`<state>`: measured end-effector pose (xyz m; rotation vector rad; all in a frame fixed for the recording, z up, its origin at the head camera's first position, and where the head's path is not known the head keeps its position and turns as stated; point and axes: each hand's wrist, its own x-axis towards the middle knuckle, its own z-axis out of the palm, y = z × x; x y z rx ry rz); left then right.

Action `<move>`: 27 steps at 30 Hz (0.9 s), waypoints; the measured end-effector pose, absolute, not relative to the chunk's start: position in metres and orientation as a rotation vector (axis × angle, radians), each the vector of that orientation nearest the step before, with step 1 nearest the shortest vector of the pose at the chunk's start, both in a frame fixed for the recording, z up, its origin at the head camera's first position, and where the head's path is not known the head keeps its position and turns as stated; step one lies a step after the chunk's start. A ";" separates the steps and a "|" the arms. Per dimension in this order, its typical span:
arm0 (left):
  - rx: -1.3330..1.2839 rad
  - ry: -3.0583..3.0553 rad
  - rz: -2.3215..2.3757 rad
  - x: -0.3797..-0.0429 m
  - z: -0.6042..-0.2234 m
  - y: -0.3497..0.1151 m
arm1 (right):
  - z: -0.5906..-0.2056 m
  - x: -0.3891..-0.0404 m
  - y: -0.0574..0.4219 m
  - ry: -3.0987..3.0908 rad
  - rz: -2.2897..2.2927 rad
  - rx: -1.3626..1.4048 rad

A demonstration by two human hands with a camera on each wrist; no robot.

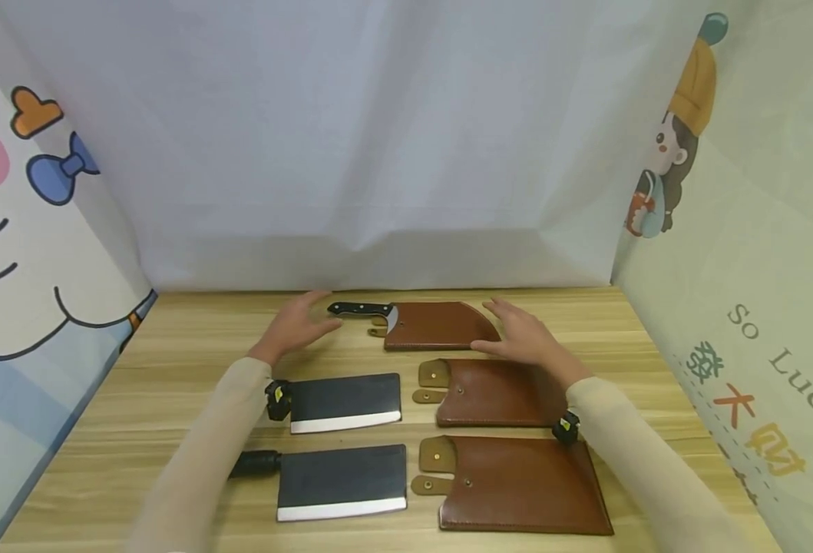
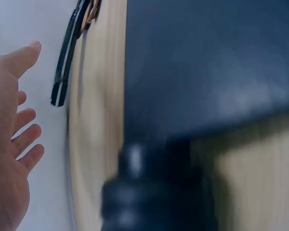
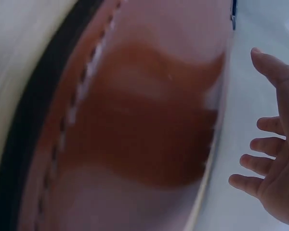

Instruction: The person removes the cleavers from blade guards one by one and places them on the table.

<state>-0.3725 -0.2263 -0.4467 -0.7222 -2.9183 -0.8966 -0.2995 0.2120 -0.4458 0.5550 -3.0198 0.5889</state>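
Note:
At the back of the table a cleaver with a black riveted handle lies in a brown leather sheath; its blade is mostly hidden inside. My left hand is beside the handle's end, fingers spread and holding nothing. Over at the sheath's right end is my right hand, also spread, its fingers overlapping the sheath edge in the head view. The left wrist view shows the left hand with thumb and fingers apart. Likewise the right hand appears bare in the right wrist view.
Two dark-bladed cleavers, a middle one and a front one, lie left of centre under my left arm. To their right lie two brown leather sheaths, a middle one and a front one, with snap straps. A white curtain hangs behind.

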 end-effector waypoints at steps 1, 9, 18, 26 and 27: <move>-0.725 -2.923 -0.908 -0.374 -0.448 -0.224 | -0.448 -0.301 0.209 -3.024 0.601 0.552; -0.688 -2.979 -0.877 -0.384 -0.461 -0.210 | -0.459 -0.313 0.194 -3.074 0.674 0.534; -0.706 -2.998 -0.853 -0.392 -0.467 -0.195 | -0.467 -0.325 0.190 -3.123 0.734 0.566; -0.684 -3.025 -0.927 -0.391 -0.468 -0.188 | -0.471 -0.329 0.186 -3.164 0.730 0.550; -0.688 -3.021 -0.929 -0.391 -0.468 -0.188 | -0.471 -0.329 0.186 -3.167 0.725 0.550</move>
